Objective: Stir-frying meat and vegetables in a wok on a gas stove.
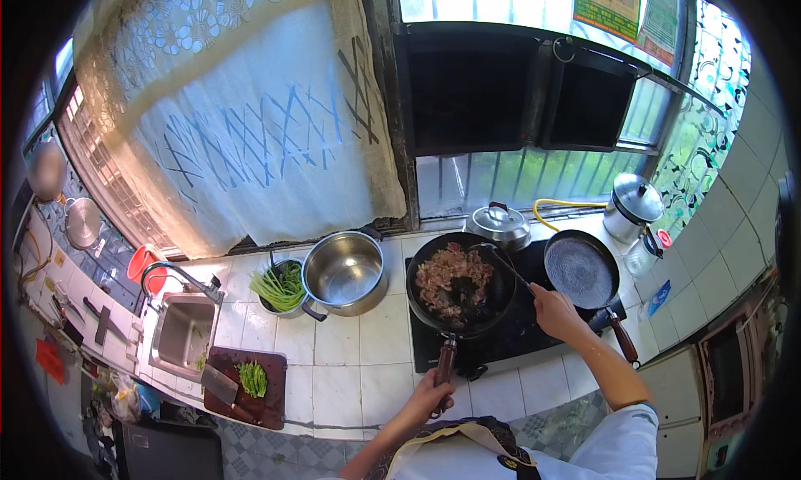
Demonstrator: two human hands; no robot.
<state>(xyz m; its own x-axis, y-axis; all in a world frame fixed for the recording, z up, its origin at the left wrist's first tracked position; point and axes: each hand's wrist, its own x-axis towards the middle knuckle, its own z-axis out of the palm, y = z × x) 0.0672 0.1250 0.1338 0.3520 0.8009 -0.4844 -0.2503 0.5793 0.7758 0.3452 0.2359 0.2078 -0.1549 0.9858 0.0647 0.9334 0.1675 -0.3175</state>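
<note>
My left hand (432,395) grips the wooden handle (446,361) of a dark frying pan (432,312) on the black cooktop (525,336). Browned chopped meat (444,273) lies in the pan, mostly in its left and upper part. My right hand (555,314), at the pan's right, is closed around the handle of a cooking utensil (510,267) whose dark head reaches into the pan near the upper edge of the meat; its exact shape is unclear.
A second frying pan (582,270) and a lidded metal pot (499,226) stand nearby. Leftward are a steel pot (344,277), a bowl of green stalks (285,286), a sink (183,336) and a cutting board (269,411) with cut greens (253,380) and a cleaver (220,384). A kettle (635,208) stands back right.
</note>
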